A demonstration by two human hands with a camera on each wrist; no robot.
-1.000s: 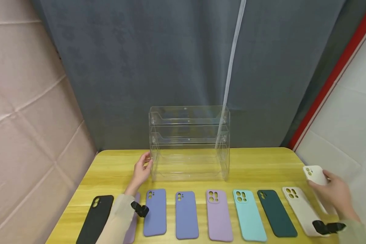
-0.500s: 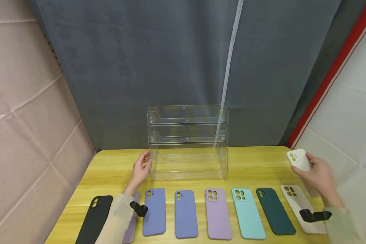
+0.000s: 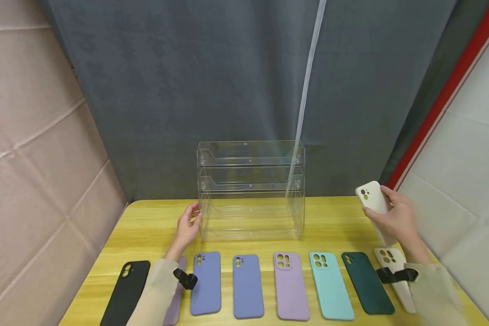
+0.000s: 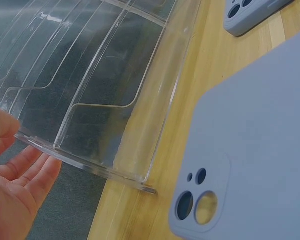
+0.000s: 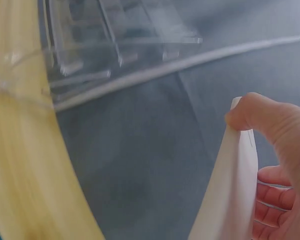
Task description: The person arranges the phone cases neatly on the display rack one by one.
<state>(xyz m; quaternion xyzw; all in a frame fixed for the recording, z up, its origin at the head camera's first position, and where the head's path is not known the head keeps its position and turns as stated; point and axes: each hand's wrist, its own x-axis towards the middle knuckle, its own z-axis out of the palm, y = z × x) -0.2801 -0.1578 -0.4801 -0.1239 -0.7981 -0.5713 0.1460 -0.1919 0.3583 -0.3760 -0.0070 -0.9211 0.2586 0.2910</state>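
At the left side of a clear acrylic tiered rack [image 3: 250,233], my left hand [image 3: 189,226] rests its fingertips and thumb. In the left wrist view, that hand's fingers [image 4: 37,177] lie loosely bent against the rack's side panel [image 4: 97,170]. My right hand [image 3: 399,217] pinches a white phone case [image 3: 372,199] by its edges, raised above the table's right side and tilted. In the right wrist view, the thumb [image 5: 255,112] presses one edge of the white case [image 5: 235,185], with the other fingers behind it.
A row lies along the table front: black [image 3: 126,290], partly hidden purple [image 3: 173,308], two blue-violet cases [image 3: 206,285], lilac [image 3: 292,290], turquoise [image 3: 332,290], dark green [image 3: 368,285] and cream [image 3: 403,290]. A grey curtain [image 3: 167,90] hangs behind the table [image 3: 330,217].
My right hand has carried the white case leftward and up from the table's right edge, toward the rack. The left hand stays at the rack's side.
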